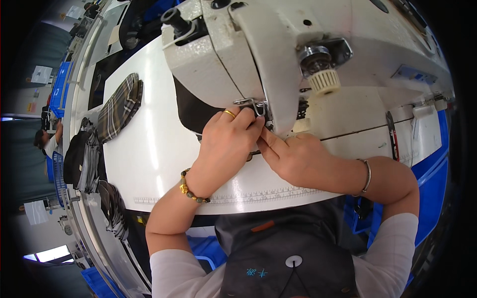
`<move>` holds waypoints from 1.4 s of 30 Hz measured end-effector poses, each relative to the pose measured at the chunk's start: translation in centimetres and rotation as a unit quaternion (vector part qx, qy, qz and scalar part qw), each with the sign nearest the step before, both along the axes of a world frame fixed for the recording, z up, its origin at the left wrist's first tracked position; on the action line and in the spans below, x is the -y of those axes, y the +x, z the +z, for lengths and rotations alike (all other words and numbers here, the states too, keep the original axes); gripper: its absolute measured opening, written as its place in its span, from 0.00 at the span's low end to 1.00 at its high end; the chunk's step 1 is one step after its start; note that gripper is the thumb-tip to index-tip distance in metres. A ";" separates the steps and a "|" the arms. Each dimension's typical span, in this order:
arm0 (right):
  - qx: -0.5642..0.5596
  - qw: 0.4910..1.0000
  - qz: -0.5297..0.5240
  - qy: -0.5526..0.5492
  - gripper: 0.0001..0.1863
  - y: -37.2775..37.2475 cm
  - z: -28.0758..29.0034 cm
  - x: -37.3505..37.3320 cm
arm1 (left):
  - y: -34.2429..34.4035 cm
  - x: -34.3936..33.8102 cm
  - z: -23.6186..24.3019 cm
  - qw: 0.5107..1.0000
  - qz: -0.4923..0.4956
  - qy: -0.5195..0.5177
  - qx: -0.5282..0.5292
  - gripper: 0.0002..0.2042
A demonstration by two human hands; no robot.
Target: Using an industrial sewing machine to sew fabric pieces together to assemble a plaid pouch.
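Note:
A white sewing machine (213, 59) stands over the white tabletop (149, 164). A dark fabric piece (194, 109) lies under its head, with the right part hidden behind my hands. My left hand (226, 139) is closed on this fabric close to the presser foot, its fingers bent and pressed together. Just right of it, my right hand (298, 154) pinches at the near edge of the same piece, thumb and forefinger close together. The fingertips of both hands almost meet below the needle area. What lies exactly between the right fingertips is mostly covered.
A plaid fabric piece (120, 107) rests on the tabletop's left part. Stacked dark and grey pieces (84, 156) and another stack (113, 211) sit beyond its left edge. A slim red-and-black tool (392, 136) lies right of the machine. Blue bins (432, 193) stand at the right.

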State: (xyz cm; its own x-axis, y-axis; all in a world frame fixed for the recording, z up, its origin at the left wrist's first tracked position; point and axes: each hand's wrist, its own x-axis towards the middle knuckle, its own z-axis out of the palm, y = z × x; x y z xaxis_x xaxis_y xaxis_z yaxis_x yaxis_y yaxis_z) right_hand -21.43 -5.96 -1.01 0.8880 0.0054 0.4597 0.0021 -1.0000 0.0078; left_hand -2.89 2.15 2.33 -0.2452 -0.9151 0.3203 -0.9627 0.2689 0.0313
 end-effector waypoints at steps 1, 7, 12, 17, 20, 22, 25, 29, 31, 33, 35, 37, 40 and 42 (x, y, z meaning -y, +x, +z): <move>-0.007 1.000 -0.017 -0.019 0.21 0.1 0.1 0.1 | -0.1 0.1 -0.2 1.000 0.021 -0.001 0.000 0.14; -0.009 0.998 -0.057 0.010 0.10 0.5 -0.4 0.6 | -0.4 0.4 -0.9 0.998 0.065 -0.017 0.009 0.17; 0.024 0.997 -0.041 0.055 0.06 0.8 -0.3 0.8 | 0.6 0.0 0.4 0.997 0.073 0.006 0.009 0.16; 0.030 0.993 -0.009 0.117 0.06 0.8 0.3 0.4 | 1.4 -0.2 1.2 0.990 0.070 0.073 -0.100 0.18; -0.007 0.991 0.015 0.130 0.07 0.6 0.7 0.4 | 0.4 -0.4 1.2 0.992 0.053 0.075 -0.083 0.17; -0.011 0.992 0.024 0.120 0.07 0.4 0.6 0.2 | 0.3 -0.5 0.5 0.996 0.036 0.051 -0.061 0.16; -0.013 0.991 0.026 0.127 0.07 0.3 0.6 0.1 | -0.4 -0.6 0.3 0.995 0.047 0.072 -0.043 0.17; -0.026 0.994 0.026 0.106 0.07 0.1 0.8 0.0 | -1.0 -0.6 0.1 0.995 0.036 0.069 -0.061 0.14; -0.021 0.995 0.018 0.092 0.07 -0.1 0.8 -0.1 | -1.2 -0.7 0.0 0.995 0.045 0.074 -0.050 0.11; -0.012 0.997 0.014 0.080 0.07 -0.1 0.8 -0.1 | -1.3 -0.8 -0.2 0.996 0.046 0.066 -0.034 0.08; -0.003 0.998 0.009 0.068 0.07 -0.1 0.8 -0.1 | -1.4 -0.8 -0.2 0.996 0.052 0.067 -0.027 0.08; -0.011 0.999 -0.017 0.040 0.06 0.0 0.5 -0.1 | -1.4 -0.6 -0.5 0.996 0.054 0.069 -0.021 0.09; -0.020 0.999 -0.038 0.033 0.06 0.1 0.5 0.5 | -1.4 -0.4 -0.8 0.995 0.068 0.070 -0.024 0.11; -0.009 0.998 -0.033 0.052 0.05 0.4 0.6 0.6 | -1.4 -0.2 -0.8 0.996 0.074 0.047 -0.031 0.09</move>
